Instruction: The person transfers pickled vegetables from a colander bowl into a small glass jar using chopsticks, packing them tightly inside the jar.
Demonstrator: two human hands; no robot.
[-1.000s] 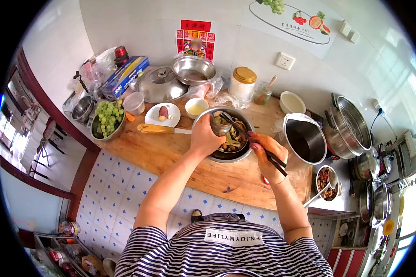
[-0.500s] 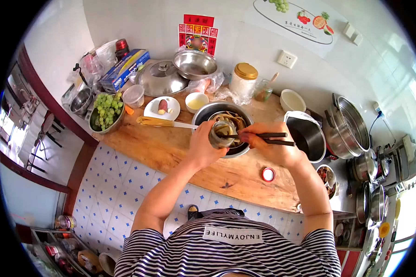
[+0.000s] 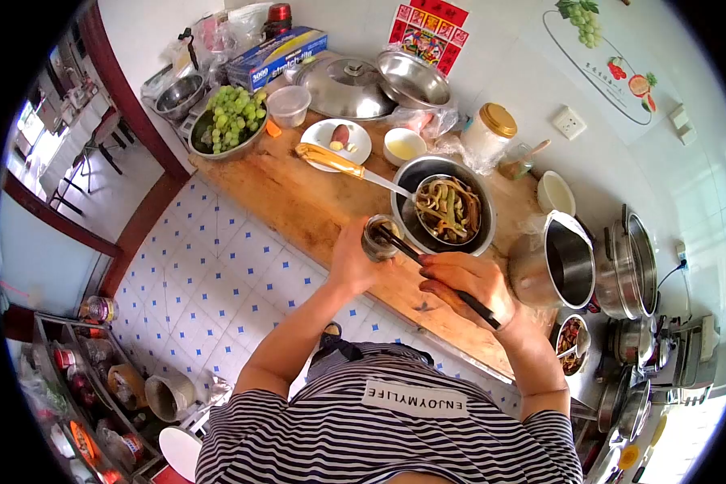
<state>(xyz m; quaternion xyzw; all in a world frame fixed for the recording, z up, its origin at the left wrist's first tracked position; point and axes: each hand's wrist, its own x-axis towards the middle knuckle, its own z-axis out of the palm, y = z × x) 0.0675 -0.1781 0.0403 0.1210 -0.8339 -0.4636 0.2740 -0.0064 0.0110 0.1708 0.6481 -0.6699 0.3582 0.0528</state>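
Observation:
My left hand (image 3: 350, 263) is wrapped around a small glass jar (image 3: 378, 250), tilted with its mouth showing. My right hand (image 3: 474, 284) grips a pair of dark chopsticks (image 3: 406, 249), whose tips are inside the jar. What lies in the jar is hard to make out. Just beyond the jar stands a metal basin (image 3: 486, 230). Brownish-green strips (image 3: 448, 206) sit inside it, in a round metal scoop. The scoop's wooden handle (image 3: 331, 159) reaches out over the basin's left rim toward a white plate (image 3: 361, 158).
A small bowl of yellow liquid (image 3: 404, 147) and a gold-lidded jar (image 3: 498, 121) stand behind the basin. To the right is a tall steel pot (image 3: 532, 274). Green grapes (image 3: 235, 121) fill a bowl at the left, near a steel wok lid (image 3: 343, 87).
The jar and chopsticks have come away from above the basin, toward my body, leaving the strips in view. My head view has turned. The red-rimmed lid on the table no longer shows.

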